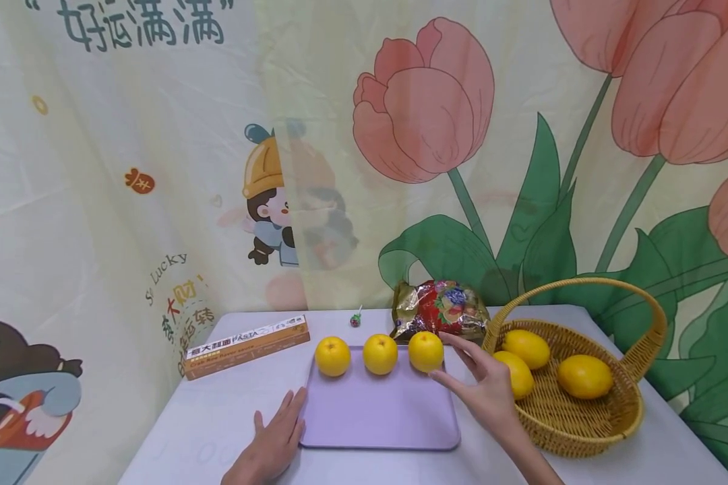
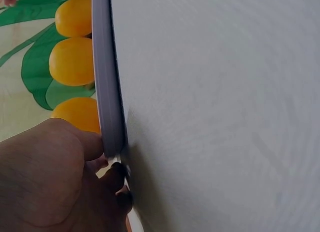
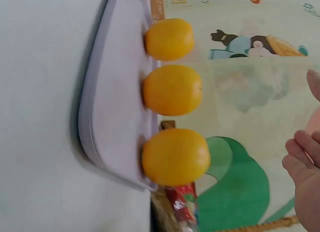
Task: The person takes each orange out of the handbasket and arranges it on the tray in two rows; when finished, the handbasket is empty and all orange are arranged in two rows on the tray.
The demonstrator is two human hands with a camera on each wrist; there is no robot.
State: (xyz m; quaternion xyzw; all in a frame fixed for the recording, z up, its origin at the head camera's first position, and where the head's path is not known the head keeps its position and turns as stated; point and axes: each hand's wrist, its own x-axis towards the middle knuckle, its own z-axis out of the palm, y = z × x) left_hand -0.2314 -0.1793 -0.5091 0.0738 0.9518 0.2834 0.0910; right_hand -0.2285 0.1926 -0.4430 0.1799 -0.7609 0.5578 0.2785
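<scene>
Three oranges stand in a row along the far edge of a lilac tray (image 1: 379, 414): a left orange (image 1: 332, 356), a middle orange (image 1: 380, 354) and a right orange (image 1: 426, 351). My left hand (image 1: 273, 438) lies at the tray's left edge, its fingers stretched along the rim; the left wrist view shows fingertips at the tray's end (image 2: 112, 137). Thumb and fingers spread apart, my right hand (image 1: 482, 387) is beside the right orange. In the right wrist view that hand (image 3: 307, 167) appears apart from the orange (image 3: 176, 157), holding nothing.
A wicker basket (image 1: 573, 441) with a tall handle holds three yellow fruits at the right. Behind the tray lie a shiny red and gold bag (image 1: 443, 310) and a small green lollipop (image 1: 356, 318). A pasta box (image 1: 247, 347) is at the back left. A printed curtain hangs behind.
</scene>
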